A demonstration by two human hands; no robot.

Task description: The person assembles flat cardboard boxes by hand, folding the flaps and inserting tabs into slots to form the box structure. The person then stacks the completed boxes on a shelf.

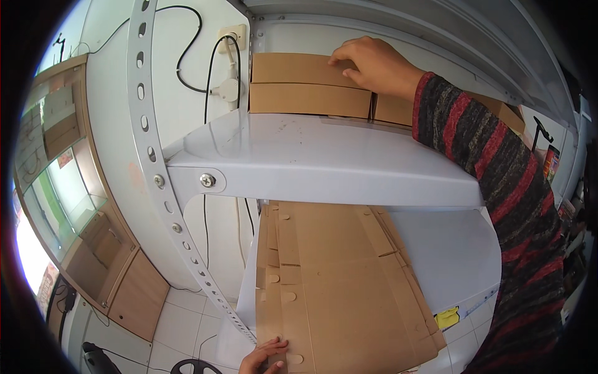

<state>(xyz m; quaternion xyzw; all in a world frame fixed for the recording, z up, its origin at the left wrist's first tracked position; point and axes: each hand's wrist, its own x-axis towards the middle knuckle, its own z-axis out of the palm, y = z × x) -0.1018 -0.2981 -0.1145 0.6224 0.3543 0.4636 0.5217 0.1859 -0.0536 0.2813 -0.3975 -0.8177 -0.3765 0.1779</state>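
Observation:
Two flat brown cardboard boxes lie stacked at the back of the upper metal shelf (299, 143): an upper box (286, 68) on a lower box (305, 100). My right hand (377, 65) is in front of the upper box's right part, its fingers bent and the thumb apart; whether the fingertips touch the cardboard I cannot tell. Nothing shows in its grasp. Below the shelf, a stack of flattened cardboard boxes (349, 287) with cut tabs and slots slants toward me. My left hand (265, 356) grips its near left edge, partly cut off by the frame.
More brown boxes (393, 110) stand right of the stack, behind my sleeve. A perforated metal post (144, 121) rises at the left, with a wall socket (232, 34) and cables behind it. A lower grey shelf (445, 249) and a glass-fronted wooden cabinet (134, 287) flank the cardboard.

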